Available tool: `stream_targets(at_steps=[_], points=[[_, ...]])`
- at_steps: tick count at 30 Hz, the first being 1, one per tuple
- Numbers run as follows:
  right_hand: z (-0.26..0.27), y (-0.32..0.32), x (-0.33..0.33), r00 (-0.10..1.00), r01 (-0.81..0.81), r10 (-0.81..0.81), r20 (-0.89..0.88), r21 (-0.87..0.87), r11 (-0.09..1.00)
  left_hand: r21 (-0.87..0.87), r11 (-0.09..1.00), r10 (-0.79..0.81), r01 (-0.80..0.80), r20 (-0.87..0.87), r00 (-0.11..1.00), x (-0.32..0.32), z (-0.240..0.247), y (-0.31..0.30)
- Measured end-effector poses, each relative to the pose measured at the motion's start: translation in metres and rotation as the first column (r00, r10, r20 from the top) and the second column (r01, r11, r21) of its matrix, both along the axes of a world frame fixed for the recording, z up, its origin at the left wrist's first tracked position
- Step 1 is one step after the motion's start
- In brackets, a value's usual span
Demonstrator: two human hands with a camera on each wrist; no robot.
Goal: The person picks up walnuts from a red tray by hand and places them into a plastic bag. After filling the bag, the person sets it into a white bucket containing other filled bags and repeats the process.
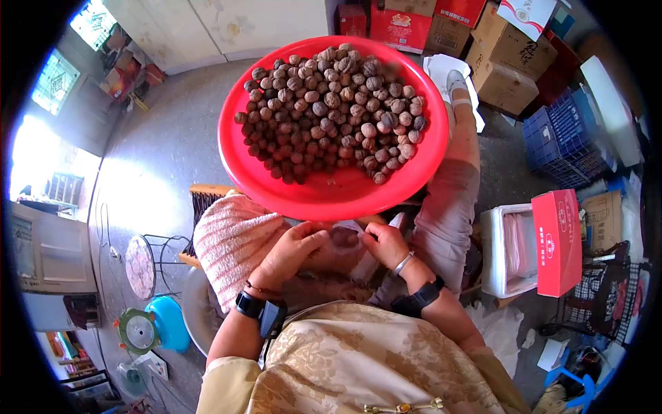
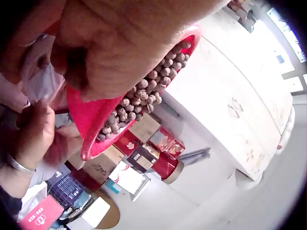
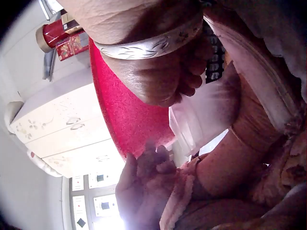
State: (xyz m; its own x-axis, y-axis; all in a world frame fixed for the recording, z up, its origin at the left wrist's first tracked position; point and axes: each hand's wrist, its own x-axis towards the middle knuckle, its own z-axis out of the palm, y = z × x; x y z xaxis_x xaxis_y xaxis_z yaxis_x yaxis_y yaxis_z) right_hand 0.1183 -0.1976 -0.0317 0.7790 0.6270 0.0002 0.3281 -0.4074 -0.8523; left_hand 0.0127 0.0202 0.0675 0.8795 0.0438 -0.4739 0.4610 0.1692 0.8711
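Note:
A thin, clear plastic bag (image 1: 347,239) is stretched between the two hands, just below the near rim of a red basin. My left hand (image 1: 293,250) pinches the bag's left edge with thumb and fingers. On the other side my right hand (image 1: 390,246), with a silver bangle at its wrist, grips the bag's right edge in curled fingers. In the right wrist view the bag (image 3: 199,117) hangs loose and see-through beneath the right hand. The red basin (image 1: 324,198) holds a large heap of walnuts (image 1: 331,100), piled toward its far side.
A pink striped towel (image 1: 231,238) covers the left knee. On the right stand a white box (image 1: 493,259) of pink bags, a red box lid (image 1: 557,241) and a blue crate (image 1: 569,134). Cardboard boxes (image 1: 507,69) stack at the back right. A round stool (image 1: 140,268) stands left.

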Motion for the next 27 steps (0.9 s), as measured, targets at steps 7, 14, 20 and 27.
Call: stream_targets(at_steps=[7, 14, 20, 27], points=[[-0.005, -0.001, 0.001, 1.0, -0.012, 0.012, -0.006, -0.024, 1.0, 0.068, 0.995, -0.074, 0.069, 0.067, 0.995, 0.007, 0.013, -0.012], [-0.007, -0.001, 0.001, 1.0, 0.01, -0.011, -0.02, -0.016, 1.0, 0.43, 0.897, -0.206, 0.105, 0.197, 0.959, 0.006, -0.026, -0.011], [-0.002, 0.001, 0.002, 1.0, -0.015, 0.015, 0.0, -0.062, 0.998, 0.407, 0.856, -0.393, 0.32, 0.11, 0.913, 0.015, 0.024, -0.001], [0.009, 0.003, -0.002, 0.998, 0.043, -0.042, -0.036, 0.013, 0.999, 0.218, 0.963, -0.143, 0.156, -0.075, 0.987, 0.04, 0.091, 0.004]])
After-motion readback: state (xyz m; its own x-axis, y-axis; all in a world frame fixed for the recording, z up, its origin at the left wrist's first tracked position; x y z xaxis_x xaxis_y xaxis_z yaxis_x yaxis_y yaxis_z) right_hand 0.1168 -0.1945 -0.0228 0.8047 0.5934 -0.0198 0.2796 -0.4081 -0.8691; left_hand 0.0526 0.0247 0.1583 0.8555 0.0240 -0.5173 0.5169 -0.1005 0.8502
